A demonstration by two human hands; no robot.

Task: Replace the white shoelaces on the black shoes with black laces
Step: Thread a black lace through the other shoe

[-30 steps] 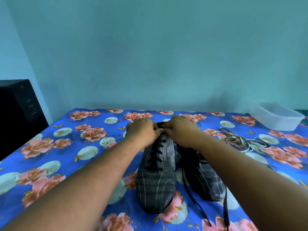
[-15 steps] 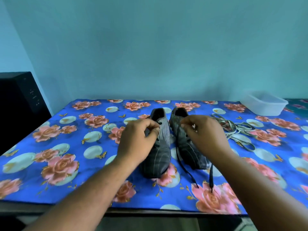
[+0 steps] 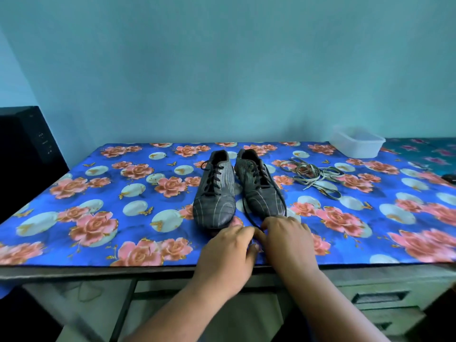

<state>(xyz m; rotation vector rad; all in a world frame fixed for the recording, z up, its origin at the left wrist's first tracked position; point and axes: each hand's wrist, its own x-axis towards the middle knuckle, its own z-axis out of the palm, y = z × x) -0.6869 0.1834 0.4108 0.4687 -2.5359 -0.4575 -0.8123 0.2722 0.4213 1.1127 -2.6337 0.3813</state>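
Two black striped shoes stand side by side on the flowered cloth, toes toward me. The left shoe (image 3: 214, 191) is laced with a black lace. The right shoe (image 3: 259, 191) has a black lace (image 3: 249, 213) whose loose ends trail toward the table's front edge. My right hand (image 3: 288, 240) lies just in front of that shoe's toe, fingertips pinched where a strand ends. My left hand (image 3: 229, 253) touches it from the left, fingers curled; the frame does not show whether it grips the lace. The removed white laces (image 3: 311, 174) lie in a tangle to the right of the shoes.
A clear plastic tub (image 3: 355, 145) stands at the back right of the blue flowered tablecloth (image 3: 123, 218). A black box (image 3: 24, 156) stands off the table's left end. Desk drawers (image 3: 377, 297) are below the front edge at right.
Both hands left the top eyelets of the shoes and came back to the front edge, at the loose lace ends. The camera has pulled back and now shows the desk front.
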